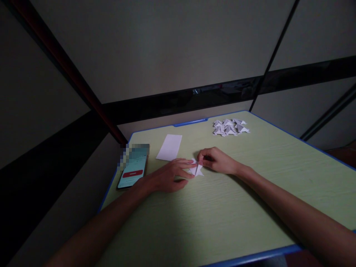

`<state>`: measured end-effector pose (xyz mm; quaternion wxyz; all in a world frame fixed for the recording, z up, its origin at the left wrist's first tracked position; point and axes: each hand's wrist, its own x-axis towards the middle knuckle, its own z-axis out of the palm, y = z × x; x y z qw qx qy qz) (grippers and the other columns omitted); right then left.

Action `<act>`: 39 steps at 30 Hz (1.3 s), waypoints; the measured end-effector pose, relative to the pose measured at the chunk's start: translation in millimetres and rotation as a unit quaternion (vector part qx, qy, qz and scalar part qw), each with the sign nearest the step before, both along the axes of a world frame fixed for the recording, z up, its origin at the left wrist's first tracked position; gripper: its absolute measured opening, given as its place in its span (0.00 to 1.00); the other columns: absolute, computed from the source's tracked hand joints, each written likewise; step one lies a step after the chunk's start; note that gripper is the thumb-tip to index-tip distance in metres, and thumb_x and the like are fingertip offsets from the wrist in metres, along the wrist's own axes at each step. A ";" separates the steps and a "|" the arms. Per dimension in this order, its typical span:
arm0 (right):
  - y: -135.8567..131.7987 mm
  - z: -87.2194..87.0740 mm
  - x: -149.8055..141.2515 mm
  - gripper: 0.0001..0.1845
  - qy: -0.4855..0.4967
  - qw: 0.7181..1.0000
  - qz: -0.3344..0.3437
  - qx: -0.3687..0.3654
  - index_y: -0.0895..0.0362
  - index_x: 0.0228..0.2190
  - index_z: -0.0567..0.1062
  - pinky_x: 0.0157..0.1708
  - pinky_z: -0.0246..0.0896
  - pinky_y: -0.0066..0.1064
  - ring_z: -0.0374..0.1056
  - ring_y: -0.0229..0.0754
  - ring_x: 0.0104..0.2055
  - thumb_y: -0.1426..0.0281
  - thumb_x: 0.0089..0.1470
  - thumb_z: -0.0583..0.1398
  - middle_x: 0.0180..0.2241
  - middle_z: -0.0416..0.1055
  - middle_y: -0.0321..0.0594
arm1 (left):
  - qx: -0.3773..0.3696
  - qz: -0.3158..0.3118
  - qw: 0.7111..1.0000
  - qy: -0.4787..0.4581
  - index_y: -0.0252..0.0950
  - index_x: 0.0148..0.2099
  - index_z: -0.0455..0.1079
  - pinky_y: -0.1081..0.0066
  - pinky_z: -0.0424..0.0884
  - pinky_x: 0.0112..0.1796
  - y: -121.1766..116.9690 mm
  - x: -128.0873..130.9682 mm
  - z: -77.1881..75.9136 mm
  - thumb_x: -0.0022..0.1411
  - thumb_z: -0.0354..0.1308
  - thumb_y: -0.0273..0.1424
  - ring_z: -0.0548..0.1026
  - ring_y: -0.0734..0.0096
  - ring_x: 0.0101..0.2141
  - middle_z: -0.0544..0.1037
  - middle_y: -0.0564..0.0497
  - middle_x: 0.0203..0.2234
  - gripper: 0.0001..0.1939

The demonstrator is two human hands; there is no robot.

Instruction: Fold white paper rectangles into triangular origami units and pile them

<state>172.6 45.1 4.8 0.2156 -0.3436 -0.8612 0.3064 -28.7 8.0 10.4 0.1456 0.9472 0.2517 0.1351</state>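
While your left grip [171, 175] lies spread against the folded paper [198, 170] on the desk [272, 155], your right grip [200, 161] pinches its upper edge.

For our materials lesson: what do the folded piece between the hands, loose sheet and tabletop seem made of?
Folded piece: likely matte paper, sharply creased. Loose sheet: apparently matte paper, lying flat. Tabletop: perhaps satin laminate, faintly grained; painted wood possible.
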 end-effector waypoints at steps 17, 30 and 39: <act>-5.3 -1.9 -3.9 0.07 -0.011 0.998 -0.042 0.048 0.61 0.18 0.68 0.22 0.50 0.23 0.56 0.32 0.21 0.80 0.40 0.52 0.18 0.63 0.35 | 0.048 0.020 0.999 0.013 0.35 0.34 0.70 0.60 0.53 0.51 -3.6 3.1 -2.1 0.50 0.48 0.22 0.61 0.68 0.50 0.67 0.45 0.47 0.11; -11.1 -2.7 -7.9 0.06 -0.027 0.993 -0.096 0.065 0.62 0.19 0.68 0.25 0.51 0.24 0.58 0.34 0.23 0.82 0.39 0.53 0.21 0.64 0.39 | 0.006 0.029 0.999 -0.019 0.32 0.32 0.67 0.67 0.56 0.49 -6.4 5.5 -6.5 0.52 0.46 0.21 0.60 0.69 0.50 0.63 0.42 0.49 0.08; -9.4 -1.2 -7.6 0.06 -0.031 0.994 -0.093 0.046 0.62 0.18 0.68 0.25 0.52 0.23 0.58 0.33 0.23 0.82 0.39 0.53 0.21 0.64 0.38 | -0.032 0.039 0.998 -0.027 0.32 0.50 0.57 0.66 0.54 0.51 -7.5 4.6 -5.9 0.54 0.45 0.23 0.56 0.70 0.52 0.61 0.43 0.50 0.19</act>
